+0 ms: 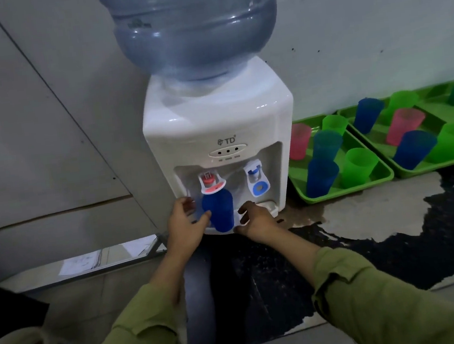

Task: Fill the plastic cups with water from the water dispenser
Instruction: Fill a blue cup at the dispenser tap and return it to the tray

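Standing upright on the drip ledge of the white tabletop water dispenser, just below its red-and-white tap, is a blue plastic cup. The left hand grips this cup from the left, with the thumb laid against its near side and the fingers curled towards its far side. The right hand sits just right of the cup with its fingers loosely curled and apart, holding nothing; I cannot tell whether a fingertip touches the cup. Both arms wear olive-green sleeves. The dispenser's front bears the letters "TD" beside a small logo, above an oval panel with three dots; the tiny words under the panel are too small to read. A blue-and-white tap hangs to the right of the red one. A large blue-tinted water bottle sits inverted on top. Further right, two bright green plastic trays hold pink, green, blue and teal plastic cups.
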Demonstrator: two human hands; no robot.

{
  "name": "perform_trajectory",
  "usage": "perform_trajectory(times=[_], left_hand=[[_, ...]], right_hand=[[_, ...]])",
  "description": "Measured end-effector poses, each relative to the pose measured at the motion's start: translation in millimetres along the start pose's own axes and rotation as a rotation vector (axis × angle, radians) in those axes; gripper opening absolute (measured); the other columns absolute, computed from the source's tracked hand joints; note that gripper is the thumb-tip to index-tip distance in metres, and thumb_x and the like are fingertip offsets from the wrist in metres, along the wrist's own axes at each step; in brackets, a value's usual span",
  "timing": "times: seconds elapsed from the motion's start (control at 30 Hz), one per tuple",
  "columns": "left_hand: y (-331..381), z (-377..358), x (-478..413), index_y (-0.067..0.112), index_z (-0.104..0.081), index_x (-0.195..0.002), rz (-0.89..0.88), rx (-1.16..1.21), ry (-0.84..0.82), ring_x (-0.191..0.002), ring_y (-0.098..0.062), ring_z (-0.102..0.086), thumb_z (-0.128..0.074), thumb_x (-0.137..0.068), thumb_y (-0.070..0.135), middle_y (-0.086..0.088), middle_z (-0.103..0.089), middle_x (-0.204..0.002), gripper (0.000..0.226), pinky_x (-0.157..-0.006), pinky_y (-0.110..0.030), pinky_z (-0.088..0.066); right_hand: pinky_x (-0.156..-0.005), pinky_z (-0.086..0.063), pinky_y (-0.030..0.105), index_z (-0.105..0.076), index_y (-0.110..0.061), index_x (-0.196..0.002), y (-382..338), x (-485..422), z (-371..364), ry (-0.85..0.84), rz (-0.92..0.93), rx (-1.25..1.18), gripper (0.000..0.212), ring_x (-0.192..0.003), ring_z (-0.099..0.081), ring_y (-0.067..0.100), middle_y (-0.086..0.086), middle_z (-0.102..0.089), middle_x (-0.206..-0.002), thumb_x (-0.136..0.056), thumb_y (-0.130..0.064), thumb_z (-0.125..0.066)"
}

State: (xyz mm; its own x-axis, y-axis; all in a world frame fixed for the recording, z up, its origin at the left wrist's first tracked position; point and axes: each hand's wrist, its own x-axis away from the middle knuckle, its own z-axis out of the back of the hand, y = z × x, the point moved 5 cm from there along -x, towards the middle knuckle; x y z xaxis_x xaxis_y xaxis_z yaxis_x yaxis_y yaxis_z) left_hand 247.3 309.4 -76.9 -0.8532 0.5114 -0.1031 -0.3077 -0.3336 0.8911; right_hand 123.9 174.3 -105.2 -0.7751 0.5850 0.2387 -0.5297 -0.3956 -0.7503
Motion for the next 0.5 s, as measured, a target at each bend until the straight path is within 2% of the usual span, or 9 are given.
perform_trajectory(times=[0.1, 0.2, 0.27, 0.37, 0.5], left_hand=[[1, 14, -3, 0.018, -0.049, -0.102, 0.002, 0.005, 0.12, -0.088, -0.013, -0.059, -0.075, -0.077, 0.016, 0.005, -0.059, -0.095, 0.037, -0.078, -0.025, -0.05], [4, 25, -13, 0.017, -0.043, -0.1, -0.009, -0.021, 0.229, -0.089, -0.019, -0.057, -0.079, -0.073, 0.02, -0.006, -0.055, -0.102, 0.045, -0.072, -0.025, -0.047], [7, 28, -20, 0.014, -0.042, -0.108, -0.024, -0.029, 0.28, -0.095, -0.018, -0.054, -0.081, -0.07, 0.022, -0.01, -0.051, -0.113, 0.055, -0.076, -0.028, -0.048], [13, 25, -34, 0.012, -0.042, -0.125, -0.037, 0.024, 0.249, -0.106, -0.015, -0.054, -0.079, -0.073, 0.023, -0.006, -0.051, -0.125, 0.065, -0.085, -0.029, -0.05], [14, 22, -40, 0.013, -0.051, -0.118, -0.03, 0.065, 0.283, -0.103, -0.018, -0.06, -0.075, -0.077, 0.024, -0.006, -0.058, -0.12, 0.049, -0.08, -0.022, -0.048]], right_hand=[[-0.081, -0.045, 0.029, -0.039, -0.008, -0.127, -5, -7, -4, 0.005, 0.014, -0.04, 0.063, -0.106, -0.057, 0.027, 0.015, -0.056, -0.12, -0.076, -0.023, -0.074], [-0.095, -0.045, 0.033, -0.034, -0.011, -0.134, -10, -16, -8, 0.024, 0.003, -0.07, 0.079, -0.119, -0.05, 0.027, 0.013, -0.049, -0.132, -0.071, -0.025, -0.079], [-0.097, -0.042, 0.032, -0.034, -0.013, -0.135, -12, -21, -11, 0.04, 0.011, -0.073, 0.085, -0.121, -0.049, 0.026, 0.011, -0.048, -0.134, -0.067, -0.027, -0.082], [-0.095, -0.041, 0.028, -0.035, -0.017, -0.133, -16, -27, -17, 0.069, 0.029, -0.099, 0.086, -0.12, -0.051, 0.025, 0.007, -0.051, -0.133, -0.062, -0.028, -0.084], [-0.098, -0.041, 0.031, -0.035, -0.019, -0.132, -19, -32, -21, 0.09, 0.057, -0.123, 0.087, -0.12, -0.051, 0.026, 0.007, -0.052, -0.132, -0.061, -0.026, -0.084]])
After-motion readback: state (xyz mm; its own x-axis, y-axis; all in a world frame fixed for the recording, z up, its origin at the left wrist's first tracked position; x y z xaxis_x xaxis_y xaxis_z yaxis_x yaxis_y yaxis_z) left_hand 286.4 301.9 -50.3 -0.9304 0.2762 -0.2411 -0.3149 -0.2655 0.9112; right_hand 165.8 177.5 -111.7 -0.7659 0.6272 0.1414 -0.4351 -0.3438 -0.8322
